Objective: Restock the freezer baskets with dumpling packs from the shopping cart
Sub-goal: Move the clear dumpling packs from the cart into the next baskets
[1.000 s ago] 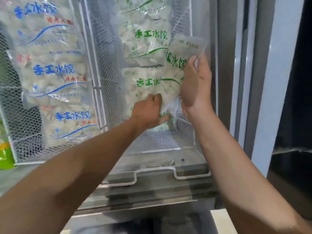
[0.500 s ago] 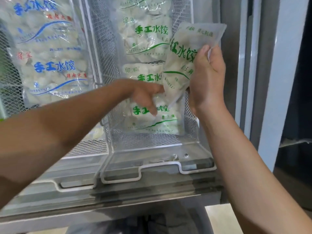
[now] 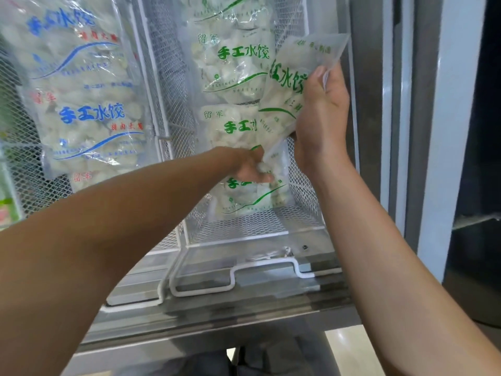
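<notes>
The right hand (image 3: 320, 118) clamped the green-print dumpling pack (image 3: 287, 88), long axis upright; the left hand (image 3: 250, 168) pinched its bottom corner.

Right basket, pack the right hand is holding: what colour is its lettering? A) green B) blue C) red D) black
A: the pack gripped by the right hand carries green characters and a green swoosh, like the other packs in the right basket; the blue-lettered packs sit in the left basket.
</notes>
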